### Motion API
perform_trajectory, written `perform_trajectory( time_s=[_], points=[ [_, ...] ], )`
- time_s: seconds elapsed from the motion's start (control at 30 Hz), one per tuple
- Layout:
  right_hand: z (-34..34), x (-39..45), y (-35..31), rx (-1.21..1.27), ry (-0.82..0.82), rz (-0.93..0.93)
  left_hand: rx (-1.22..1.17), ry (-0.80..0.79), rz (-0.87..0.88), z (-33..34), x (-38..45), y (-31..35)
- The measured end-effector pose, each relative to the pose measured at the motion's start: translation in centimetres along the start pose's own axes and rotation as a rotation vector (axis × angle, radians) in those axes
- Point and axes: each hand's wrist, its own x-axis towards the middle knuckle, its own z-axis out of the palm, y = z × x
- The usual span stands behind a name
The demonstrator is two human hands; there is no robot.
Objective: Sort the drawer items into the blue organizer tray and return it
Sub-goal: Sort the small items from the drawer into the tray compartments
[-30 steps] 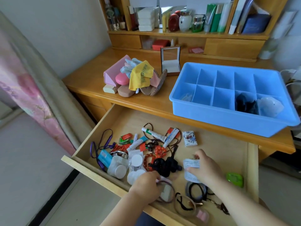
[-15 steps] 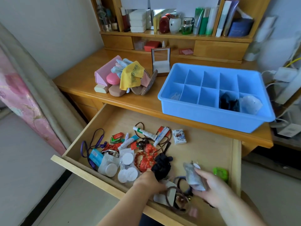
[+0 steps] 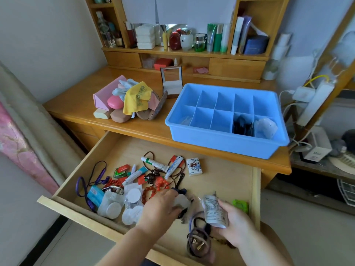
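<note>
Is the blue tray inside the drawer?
No, the blue tray sits on the desk top, above the open drawer.

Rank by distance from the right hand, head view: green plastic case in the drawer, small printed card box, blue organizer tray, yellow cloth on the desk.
From the right hand:
1. Green plastic case, just beyond it, drawer's right side.
2. Small printed card box, farther back in the drawer.
3. Blue organizer tray, on the desk above.
4. Yellow cloth, far left on the desk.

Right hand (image 3: 233, 220) lifted packet (image 3: 214, 212) upright, left hand (image 3: 163, 207) now seemingly gripping pale item (image 3: 182, 202)
</note>
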Motion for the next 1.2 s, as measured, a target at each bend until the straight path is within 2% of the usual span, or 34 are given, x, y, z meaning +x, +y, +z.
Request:
perform_trajectory(
  time_s=[0.07, 0.13, 0.17, 0.23, 0.27, 0.33, 0.47, 0.53, 0.6, 0.77, 0.87, 0.93, 1.03, 1.13, 1.2],
  points=[
    [0.3, -0.5, -1.1, 0.036, -0.022, 0.02, 0.01, 0.095, 0.133, -1.5, 0.4, 0.2],
    [0.6, -1.2, -1.9, 0.088, -0.076, 0.02, -0.17, 0.153, 0.023, -2.6, 1.1, 1.0],
    [0.7, -1.5, -2.3, 0.099, -0.107, -0.004, -0.343, 0.16, -0.103, -3.1, 1.7, 1.7],
    [1.1, -2.4, -3.5, 0.067, -0.17, -0.102, -0.836, 0.099, -0.323, -4.6, 3.0, 3.8],
    [1.2, -3.1, -4.3, 0.034, -0.201, -0.172, -1.032, 0.066, -0.352, -5.3, 3.6, 4.7],
    [1.7, -4.9, -6.4, -0.041, -0.227, -0.358, -1.161, 0.067, -0.228, -6.9, 5.0, 6.2],
    [2.4, -8.4, -11.9, -0.22, -0.151, -0.754, -0.957, 0.254, 0.004, -10.2, 9.0, 9.4],
    [3.0, -9.4, -14.6, -0.295, -0.105, -0.859, -0.795, 0.373, 0.026, -11.3, 11.5, 10.8],
    [4.1, -9.5, -16.9, -0.384, -0.028, -0.902, -0.663, 0.403, 0.007, -11.8, 14.1, 11.7],
    [9.0, -6.8, -20.3, -0.704, 0.235, -1.015, -0.345, 0.282, -0.032, -10.9, 18.5, 12.5],
    [11.3, -4.5, -20.6, -1.086, 0.374, -1.071, -0.252, 0.272, -0.007, -10.5, 19.6, 12.7],
    [12.2, -3.6, -20.6, -1.385, 0.465, -1.055, -0.224, 0.213, 0.011, -10.5, 20.1, 13.0],
    [12.8, -3.0, -20.9, -1.688, 0.659, -1.035, -0.185, 0.115, -0.021, -10.1, 20.2, 13.2],
    [12.5, -2.7, -21.0, -1.857, 0.684, -0.943, -0.079, 0.111, 0.008, -9.0, 19.9, 13.0],
    [12.3, -2.5, -20.9, -1.86, 0.652, -0.93, -0.06, 0.105, 0.026, -8.9, 20.0, 12.9]
  ],
)
